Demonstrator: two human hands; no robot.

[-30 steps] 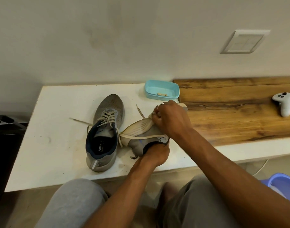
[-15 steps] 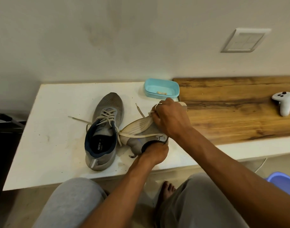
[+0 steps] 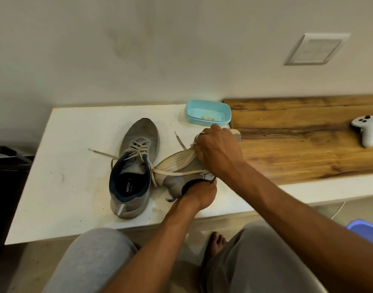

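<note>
Two grey running shoes lie on a white shelf (image 3: pixel 65 187). The left shoe (image 3: pixel 132 170) stands upright with its laces loosely threaded and one lace end trailing left. The second shoe (image 3: pixel 177 168) lies tipped on its side, pale sole facing left. My left hand (image 3: pixel 200 192) grips that shoe at its heel opening, fingers inside the collar. My right hand (image 3: pixel 217 151) is closed on the upper part of the same shoe, pinching its lace (image 3: pixel 179 140) near the eyelets; the fingertips are hidden. Another lace strand runs across the shoe's side.
A light blue plastic tray (image 3: pixel 209 112) with small bits inside sits at the back of the shelf. A wooden board (image 3: pixel 297 144) extends right, with a white controller (image 3: pixel 367 130) on it. A blue tub (image 3: pixel 367 229) stands on the floor at right. My knees are below.
Both hands stay on the tipped shoe with hardly any shift. The view has tilted slightly, so a bare foot now shows below the shelf.
</note>
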